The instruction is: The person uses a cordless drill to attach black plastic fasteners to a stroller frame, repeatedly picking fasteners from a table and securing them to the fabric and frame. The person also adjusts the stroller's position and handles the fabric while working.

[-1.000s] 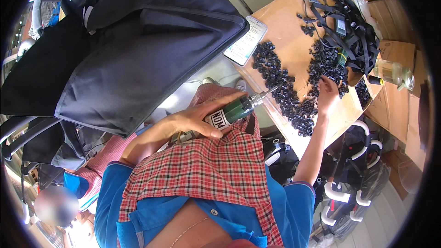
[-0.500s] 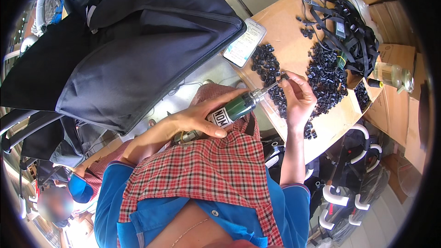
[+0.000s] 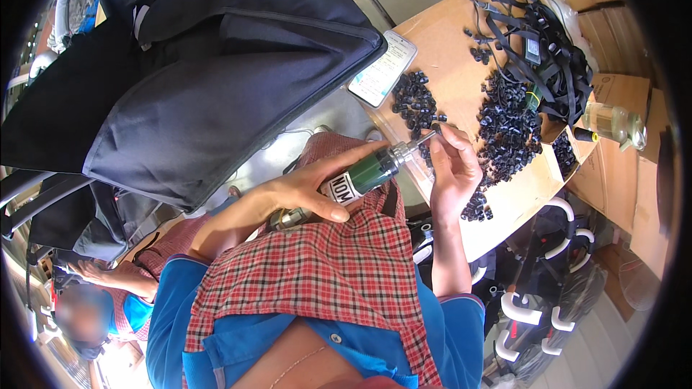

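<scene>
My left hand (image 3: 315, 189) is wrapped round the body of a green power screwdriver (image 3: 372, 170), held in front of my apron with its bit pointing up and to the right. At the tip of that bit, my right hand (image 3: 457, 167) pinches a small black plastic part (image 3: 435, 129) between thumb and fingers. Whether the part sits on the bit or just beside it I cannot tell. Beyond my hands, a small heap of black plastic parts (image 3: 415, 98) and a larger heap of the same (image 3: 509, 117) lie on the wooden table (image 3: 436, 29).
A phone (image 3: 383, 69) lies at the table's left edge. Tangled black straps (image 3: 551, 54) and a clear bottle (image 3: 616, 124) are at the right. Large black fabric (image 3: 231, 94) fills the upper left. White-handled frames (image 3: 520, 310) stand lower right. Another person (image 3: 130, 302) is at lower left.
My right hand has moved slightly left and down with the black part, still near the bit. The screwdriver is almost unmoved. The other person at lower left has raised a hand.
</scene>
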Tool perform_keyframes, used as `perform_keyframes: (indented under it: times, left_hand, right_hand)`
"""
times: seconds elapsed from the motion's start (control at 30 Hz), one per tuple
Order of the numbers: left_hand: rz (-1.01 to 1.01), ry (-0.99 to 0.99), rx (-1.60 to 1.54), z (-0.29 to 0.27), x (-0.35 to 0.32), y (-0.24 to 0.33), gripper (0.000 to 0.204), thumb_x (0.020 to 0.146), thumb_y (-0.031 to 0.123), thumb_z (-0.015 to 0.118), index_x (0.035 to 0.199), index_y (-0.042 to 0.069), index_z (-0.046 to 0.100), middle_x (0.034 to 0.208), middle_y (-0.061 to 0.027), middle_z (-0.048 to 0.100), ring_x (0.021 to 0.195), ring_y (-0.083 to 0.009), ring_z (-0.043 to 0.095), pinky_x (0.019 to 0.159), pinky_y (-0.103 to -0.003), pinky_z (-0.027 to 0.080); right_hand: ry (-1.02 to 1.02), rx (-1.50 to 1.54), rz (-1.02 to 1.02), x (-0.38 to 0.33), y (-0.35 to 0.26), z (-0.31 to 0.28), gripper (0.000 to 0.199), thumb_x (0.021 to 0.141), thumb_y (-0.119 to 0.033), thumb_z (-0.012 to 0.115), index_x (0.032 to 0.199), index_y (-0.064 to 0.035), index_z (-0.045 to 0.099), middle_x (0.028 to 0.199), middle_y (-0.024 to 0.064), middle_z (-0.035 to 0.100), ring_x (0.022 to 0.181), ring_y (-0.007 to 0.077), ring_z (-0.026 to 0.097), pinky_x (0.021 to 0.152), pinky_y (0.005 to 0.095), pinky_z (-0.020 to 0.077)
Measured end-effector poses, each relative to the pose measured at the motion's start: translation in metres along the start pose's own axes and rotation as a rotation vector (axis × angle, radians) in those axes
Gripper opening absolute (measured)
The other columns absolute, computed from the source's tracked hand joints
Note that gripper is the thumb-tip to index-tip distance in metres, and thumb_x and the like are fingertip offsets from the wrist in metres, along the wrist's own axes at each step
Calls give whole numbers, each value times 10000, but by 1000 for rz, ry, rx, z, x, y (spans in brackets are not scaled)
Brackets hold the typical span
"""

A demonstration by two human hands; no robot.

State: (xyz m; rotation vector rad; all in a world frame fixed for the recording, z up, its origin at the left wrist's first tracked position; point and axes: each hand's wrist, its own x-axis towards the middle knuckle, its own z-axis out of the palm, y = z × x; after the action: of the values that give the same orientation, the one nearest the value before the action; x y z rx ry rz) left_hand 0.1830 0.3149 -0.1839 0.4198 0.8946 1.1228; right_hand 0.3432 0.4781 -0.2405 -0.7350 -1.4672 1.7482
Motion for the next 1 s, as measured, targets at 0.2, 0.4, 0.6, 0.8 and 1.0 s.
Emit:
perform_keyframes:
  times: [0.2, 0.4, 0.6, 0.8, 1.0]
  left_hand:
    - [118, -66, -92, -1, -2, -1, 1273, 585, 339, 845, 1507, -4, 37, 856, -110, 584, 665, -155, 598, 543, -256, 465]
    - [151, -197, -31, -8, 0, -15, 1308, 574, 348, 875, 1508, -10, 32, 1083, -164, 553, 745, -180, 606, 594, -272, 464]
    - [240, -147, 26, -9, -6, -26, 1273, 598, 359, 854, 1506, -24, 48, 1072, -171, 558, 747, -193, 608, 626, -294, 476]
    - [314, -148, -4, -12, -5, -34, 1251, 598, 349, 845, 1497, -48, 70, 1047, -209, 558, 753, -219, 634, 570, -297, 484]
    - [446, -152, 184, -16, 6, -44, 1276, 568, 394, 858, 1494, -53, 103, 1205, -254, 523, 812, -235, 652, 641, -311, 504]
  right_hand:
    - [-122, 41, -110, 20, -8, 2, 418, 1029, -282, 385, 1291, 24, 499, 1266, 187, 550, 1102, 265, 578, 896, 395, 496]
    - [-442, -776, -380, 62, 58, 13, 248, 810, -53, 628, 1058, -60, 617, 1106, 82, 670, 937, 245, 591, 853, 371, 466]
    - [-611, -863, -490, 73, 90, 25, 321, 760, -36, 631, 1080, -49, 652, 966, 58, 689, 865, 264, 573, 801, 360, 468]
    - [-554, -978, -385, 99, 97, 12, 511, 742, 7, 532, 1230, -123, 608, 915, 33, 665, 913, 261, 558, 861, 373, 437]
    - [-547, -1050, -376, 113, 100, 5, 556, 733, 27, 519, 1260, -137, 584, 946, 19, 669, 955, 264, 560, 884, 383, 432]
